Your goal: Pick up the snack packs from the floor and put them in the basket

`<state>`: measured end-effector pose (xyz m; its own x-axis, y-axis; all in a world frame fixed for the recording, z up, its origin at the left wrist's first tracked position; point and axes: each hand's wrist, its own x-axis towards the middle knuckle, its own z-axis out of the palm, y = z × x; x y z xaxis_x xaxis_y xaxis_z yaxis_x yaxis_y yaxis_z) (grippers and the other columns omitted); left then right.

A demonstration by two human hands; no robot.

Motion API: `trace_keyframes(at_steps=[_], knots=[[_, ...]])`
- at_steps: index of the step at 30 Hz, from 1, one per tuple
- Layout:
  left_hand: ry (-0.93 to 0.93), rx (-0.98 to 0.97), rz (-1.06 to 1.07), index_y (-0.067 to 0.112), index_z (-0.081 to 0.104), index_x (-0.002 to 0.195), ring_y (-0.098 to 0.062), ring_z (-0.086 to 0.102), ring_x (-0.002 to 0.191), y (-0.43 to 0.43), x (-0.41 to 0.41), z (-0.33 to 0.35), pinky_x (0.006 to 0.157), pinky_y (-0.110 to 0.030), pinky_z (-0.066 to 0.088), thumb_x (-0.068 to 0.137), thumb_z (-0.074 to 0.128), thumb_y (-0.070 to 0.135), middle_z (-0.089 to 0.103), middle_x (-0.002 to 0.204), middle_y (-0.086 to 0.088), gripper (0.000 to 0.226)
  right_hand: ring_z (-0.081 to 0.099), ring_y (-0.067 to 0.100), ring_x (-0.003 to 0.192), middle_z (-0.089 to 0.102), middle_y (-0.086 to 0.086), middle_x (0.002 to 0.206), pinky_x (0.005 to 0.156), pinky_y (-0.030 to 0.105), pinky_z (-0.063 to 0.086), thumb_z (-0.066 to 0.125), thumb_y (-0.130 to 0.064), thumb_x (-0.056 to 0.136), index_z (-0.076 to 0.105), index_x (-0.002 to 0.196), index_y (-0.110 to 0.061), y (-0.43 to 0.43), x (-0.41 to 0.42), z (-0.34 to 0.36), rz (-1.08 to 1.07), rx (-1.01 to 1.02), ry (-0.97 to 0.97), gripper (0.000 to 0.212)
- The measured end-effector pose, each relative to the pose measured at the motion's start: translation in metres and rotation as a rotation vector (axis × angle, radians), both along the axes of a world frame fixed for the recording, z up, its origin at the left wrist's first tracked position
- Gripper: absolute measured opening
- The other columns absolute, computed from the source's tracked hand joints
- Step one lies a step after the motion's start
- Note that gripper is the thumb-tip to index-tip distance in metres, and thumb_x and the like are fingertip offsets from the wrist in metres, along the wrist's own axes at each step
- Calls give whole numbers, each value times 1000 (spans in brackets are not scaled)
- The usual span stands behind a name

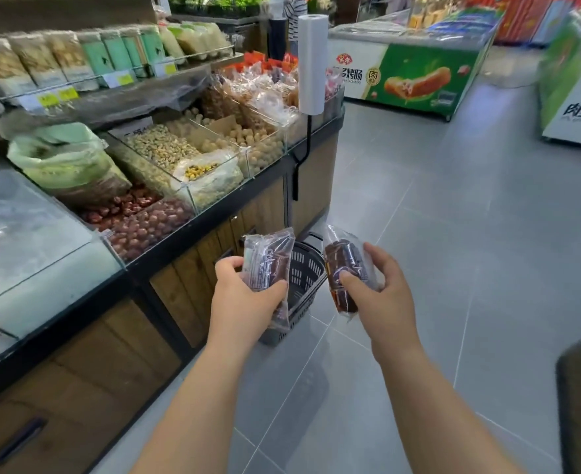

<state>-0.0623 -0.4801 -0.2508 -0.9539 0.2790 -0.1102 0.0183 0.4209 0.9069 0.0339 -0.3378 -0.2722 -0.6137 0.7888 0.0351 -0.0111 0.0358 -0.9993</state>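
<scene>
Head view: my left hand [244, 290] grips one snack pack [266, 260] upright, thumb across its lower front. My right hand [379, 290] grips a second snack pack [345, 265], tilted, thumb on its dark middle. Both are off the floor [453, 268], held above the black basket [304, 268] — it stands on the tiles between my hands, against the foot of the nut-bin counter [213, 213]. A roll of bags [312, 63] stands at the counter's far corner.

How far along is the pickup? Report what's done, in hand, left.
Done: both clear-wrapped dark snack packs are off the grey tiled floor. In hand: the left hand grips one pack, the right hand grips the other pack, above the dark plastic mesh basket. Left: putting both in the basket.
</scene>
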Motion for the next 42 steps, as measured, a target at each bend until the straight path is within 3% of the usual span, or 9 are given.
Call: trace_keyframes(at_steps=[4, 7, 15, 20, 25, 29, 32, 37, 42], knots=[[-20, -23, 33, 24, 34, 117, 0, 57, 74, 37, -41, -10, 48, -11, 43, 77, 77, 28, 49, 88, 16, 60, 59, 19, 113, 53, -6, 128, 76, 27, 58, 70, -18, 85, 50, 120, -42, 40, -49, -13, 48, -6, -49, 47], [-45, -27, 81, 24, 33, 117, -1, 58, 71, 71, -73, -19, 43, -8, 43, 77, 77, 28, 47, 87, 16, 60, 58, 20, 116, 54, -5, 129, 84, 38, 58, 71, -21, 84, 50, 120, -44, 76, -90, -25, 107, 6, -90, 47], [-90, -62, 299, 25, 32, 115, -2, 58, 73, 166, -158, -42, 50, -10, 44, 77, 77, 32, 52, 105, 6, 59, 57, 22, 115, 52, -4, 132, 78, 38, 60, 68, -29, 87, 45, 127, -45, 179, -205, -41, 372, 34, -226, 49], [-120, -81, 415, 26, 30, 115, -8, 58, 83, 195, -196, -63, 54, -9, 45, 76, 77, 34, 50, 107, 7, 62, 49, 16, 123, 43, -7, 139, 92, 44, 54, 61, -36, 90, 39, 136, -42, 209, -265, -51, 514, 173, -335, 51], [-190, -135, 492, 26, 30, 112, -1, 56, 71, 193, -238, -91, 48, -8, 41, 77, 76, 37, 54, 104, 6, 59, 51, 16, 121, 49, -11, 133, 92, 48, 54, 60, -42, 89, 42, 132, -46, 211, -322, -78, 646, 228, -381, 47], [-218, -192, 500, 28, 29, 110, -2, 56, 73, 186, -279, -113, 53, -11, 43, 78, 75, 40, 52, 99, 9, 57, 44, 6, 121, 48, -11, 136, 102, 37, 46, 59, -36, 91, 43, 137, -37, 205, -369, -94, 658, 279, -410, 49], [-232, -268, 507, 30, 28, 107, -15, 61, 90, 181, -305, -132, 70, -29, 55, 76, 73, 46, 53, 97, 9, 57, 39, -1, 116, 47, -15, 129, 99, 24, 37, 58, -30, 93, 45, 137, -35, 201, -395, -106, 684, 269, -445, 46], [-327, -296, 532, 25, 31, 111, -12, 55, 81, 181, -337, -164, 52, -17, 36, 80, 72, 40, 49, 97, 9, 54, 46, 0, 107, 51, -17, 116, 92, 19, 40, 57, -20, 92, 54, 122, -35, 201, -434, -139, 738, 182, -521, 34], [-457, -288, 617, 25, 28, 106, -1, 47, 62, 190, -365, -213, 48, -19, 34, 80, 72, 29, 48, 77, 12, 51, 52, -20, 87, 55, -24, 97, 63, 1, 42, 58, -9, 89, 55, 108, -35, 209, -468, -192, 823, 172, -582, 32]])
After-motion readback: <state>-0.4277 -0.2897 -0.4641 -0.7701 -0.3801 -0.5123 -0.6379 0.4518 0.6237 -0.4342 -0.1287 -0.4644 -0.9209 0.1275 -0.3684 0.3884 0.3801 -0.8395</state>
